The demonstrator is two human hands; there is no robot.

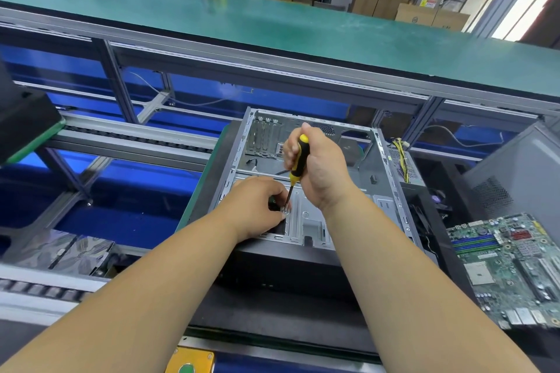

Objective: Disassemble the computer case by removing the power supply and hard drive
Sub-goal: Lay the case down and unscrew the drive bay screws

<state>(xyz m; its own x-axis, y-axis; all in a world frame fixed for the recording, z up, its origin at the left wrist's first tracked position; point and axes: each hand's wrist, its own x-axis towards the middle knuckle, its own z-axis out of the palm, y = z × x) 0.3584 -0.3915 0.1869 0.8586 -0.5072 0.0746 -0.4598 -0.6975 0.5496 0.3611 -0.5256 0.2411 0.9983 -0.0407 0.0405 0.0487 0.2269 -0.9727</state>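
The right hand [318, 166] is gripping a yellow-and-black screwdriver [299, 160] upright, tip down inside the open computer case [391, 166]. The left hand [257, 206] is pinching near the tip. A motherboard [509, 266] is lying just right of the case.

matt grey metal case [391, 166], glossy plastic screwdriver handle [300, 160]

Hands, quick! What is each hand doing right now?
Left hand: fingers curled down by the screwdriver tip inside the computer case; whether they pinch something cannot be told.
Right hand: gripping the yellow-and-black screwdriver.
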